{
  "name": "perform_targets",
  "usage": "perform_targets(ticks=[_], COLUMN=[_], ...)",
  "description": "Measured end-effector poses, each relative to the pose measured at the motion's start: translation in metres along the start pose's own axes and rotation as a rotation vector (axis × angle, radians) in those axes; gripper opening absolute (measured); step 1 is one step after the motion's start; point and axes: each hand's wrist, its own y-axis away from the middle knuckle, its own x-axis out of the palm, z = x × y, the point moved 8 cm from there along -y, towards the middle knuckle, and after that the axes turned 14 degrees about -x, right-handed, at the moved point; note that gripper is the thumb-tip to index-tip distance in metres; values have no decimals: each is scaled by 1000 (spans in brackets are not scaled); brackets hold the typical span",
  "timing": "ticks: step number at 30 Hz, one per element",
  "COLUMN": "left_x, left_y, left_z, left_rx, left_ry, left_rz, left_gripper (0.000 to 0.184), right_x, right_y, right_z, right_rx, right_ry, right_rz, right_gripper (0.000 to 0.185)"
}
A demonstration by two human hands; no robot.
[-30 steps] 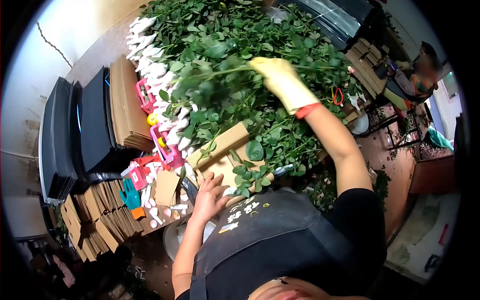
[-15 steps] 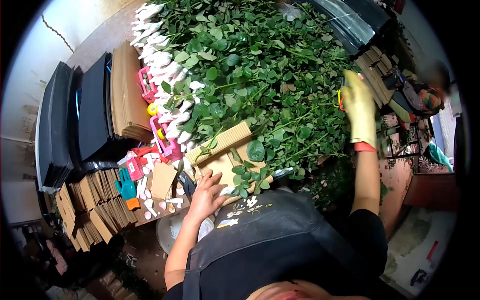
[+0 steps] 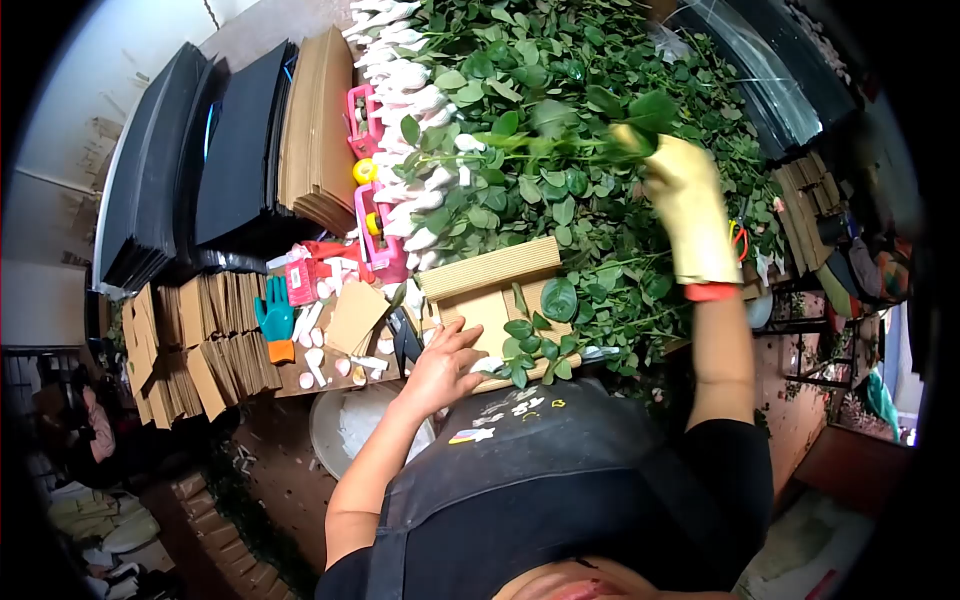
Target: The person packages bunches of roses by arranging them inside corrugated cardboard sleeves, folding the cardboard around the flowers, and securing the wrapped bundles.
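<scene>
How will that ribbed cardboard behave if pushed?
The ribbed cardboard is probably light for its size, looking thin. It likely bends rather than crumples: its far edge is folded over. Leaves lying on it may shift.

Table (image 3: 275,22) with leafy stems (image 3: 560,60), cardboard (image 3: 318,130), pink dispensers (image 3: 384,248)

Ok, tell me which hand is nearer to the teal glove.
Left. The left hand lies by the cardboard, right of the teal glove; the right hand is farther right, over the leaves.
</scene>
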Motion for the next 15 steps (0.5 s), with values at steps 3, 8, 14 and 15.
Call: perform_targets(ticks=[3, 8, 14, 15], left_x=[0, -2, -2, -2], left_y=[0, -2, -3, -2], left_z=[0, -2, -3, -3], left_rx=[-4, -18, -31, -33], left_ry=[25, 16, -23, 6], left_rz=[-7, -6, 48, 44], left_gripper=[38, 38, 41, 40], right_x=[-89, -148, 56, 93], right_y=[52, 98, -6, -14], right_z=[-79, -138, 2, 4], right_rx=[-142, 346, -321, -450], right_ry=[520, 804, 211, 361], right_rz=[-49, 131, 160, 100], right_gripper=[37, 57, 54, 59])
